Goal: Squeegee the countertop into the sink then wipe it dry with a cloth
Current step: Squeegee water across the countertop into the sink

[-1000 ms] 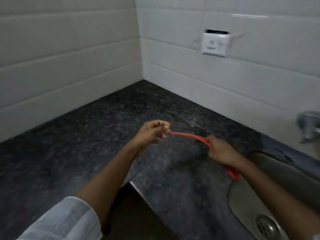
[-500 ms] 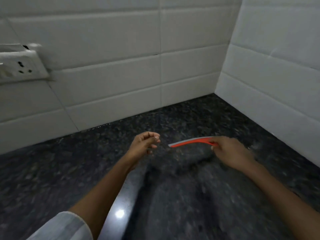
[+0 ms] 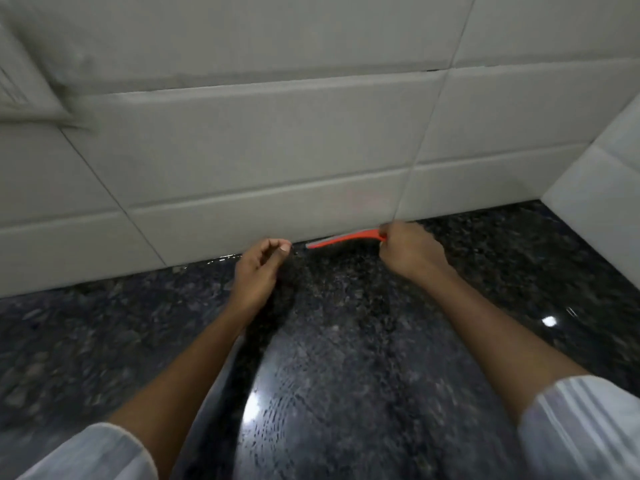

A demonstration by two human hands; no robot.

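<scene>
A thin red squeegee [image 3: 341,240] with a grey blade edge lies low along the foot of the tiled wall, just over the dark speckled granite countertop [image 3: 346,358]. My right hand [image 3: 410,252] grips its right end. My left hand [image 3: 261,268] hovers a short way left of the blade's free tip, fingers curled in with nothing in them. The sink and any cloth are out of view.
White wall tiles [image 3: 277,150] rise behind the counter and meet a side wall [image 3: 606,202] at a corner on the right. A blurred white socket plate [image 3: 24,84] sits on the wall at top left. Wet glare [image 3: 254,407] shows on the counter.
My view has swung left, so the sink and tap have left the frame. The left hand let go of the squeegee tip; both hands and the squeegee moved up to the wall's foot.
</scene>
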